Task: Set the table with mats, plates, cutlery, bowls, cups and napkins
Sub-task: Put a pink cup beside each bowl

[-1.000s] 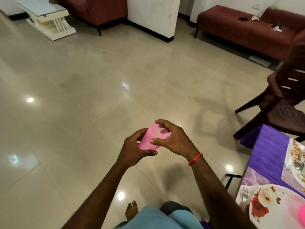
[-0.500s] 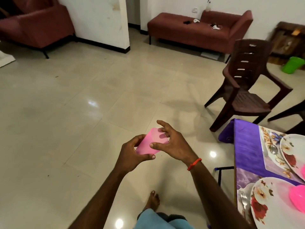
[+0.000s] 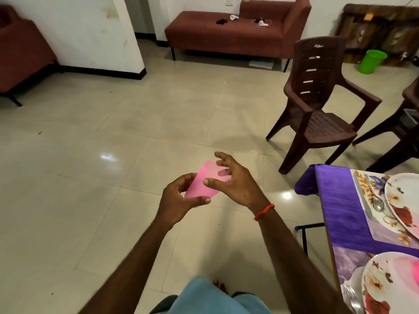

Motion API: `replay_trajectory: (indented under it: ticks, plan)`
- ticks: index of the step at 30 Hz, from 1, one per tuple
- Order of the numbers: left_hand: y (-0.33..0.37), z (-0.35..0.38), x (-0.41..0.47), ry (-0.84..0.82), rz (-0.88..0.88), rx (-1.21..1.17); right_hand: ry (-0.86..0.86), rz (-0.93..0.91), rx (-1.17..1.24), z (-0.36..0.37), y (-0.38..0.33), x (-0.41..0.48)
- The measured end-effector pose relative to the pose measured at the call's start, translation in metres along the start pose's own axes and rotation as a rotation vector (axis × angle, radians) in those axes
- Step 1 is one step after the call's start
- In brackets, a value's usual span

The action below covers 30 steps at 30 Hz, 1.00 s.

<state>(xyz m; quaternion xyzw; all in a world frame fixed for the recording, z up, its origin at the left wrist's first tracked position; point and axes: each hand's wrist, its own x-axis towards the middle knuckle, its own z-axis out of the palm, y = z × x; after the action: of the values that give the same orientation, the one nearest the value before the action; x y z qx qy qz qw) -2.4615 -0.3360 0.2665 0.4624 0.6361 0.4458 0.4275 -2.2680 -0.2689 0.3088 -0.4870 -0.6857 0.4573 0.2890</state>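
Note:
A pink plastic cup [image 3: 207, 181] lies on its side in front of me, above the tiled floor. My left hand [image 3: 179, 199] grips its narrow end from below, thumb across it. My right hand [image 3: 235, 180] holds the wider end, thumb on its side and fingers spread over the rim. At the right edge stands the table with a purple cloth [image 3: 335, 196]. On it lie a floral mat [image 3: 371, 200] with a spoon [image 3: 377, 203] and a flowered plate [image 3: 401, 200]. A nearer flowered plate [image 3: 381, 282] has a fork [image 3: 350, 293] beside it and something pink [image 3: 413, 268] on it.
A brown plastic chair [image 3: 317, 105] stands by the table's far corner, a second one [image 3: 405, 123] at the right edge. A maroon bench [image 3: 231, 34] lines the back wall, a green bucket [image 3: 371, 61] sits at the far right. Open tiled floor lies to the left.
The view has swung right, bringing the table and chairs further into sight. Both hands still hold the pink cup; the right hand's fingers have spread wider over its rim.

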Motion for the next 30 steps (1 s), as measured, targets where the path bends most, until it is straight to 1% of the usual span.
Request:
replay_trajectory:
  ticks: [5, 7, 13, 21, 28, 30]
  plan:
    - [0.0, 0.005, 0.032, -0.076, 0.021, 0.051, -0.016, 0.05, -0.008, -0.009, 0.017, 0.015]
    - [0.001, 0.009, 0.05, -0.12, 0.024, 0.063, 0.008, 0.069, -0.017, -0.014, 0.023, 0.023]
    - [0.01, 0.025, 0.117, -0.255, 0.053, 0.078, 0.18, 0.129, -0.052, -0.034, 0.03, 0.059]
    - [0.039, 0.052, 0.214, -0.446, 0.147, 0.114, 0.36, 0.227, -0.108, -0.065, 0.019, 0.111]
    - [0.058, 0.089, 0.252, -0.663, 0.301, 0.178, 0.604, 0.313, -0.149, -0.076, 0.021, 0.101]
    - [0.06, 0.1, 0.252, -0.706, 0.318, 0.192, 0.63, 0.365, -0.15, -0.081, 0.022, 0.094]
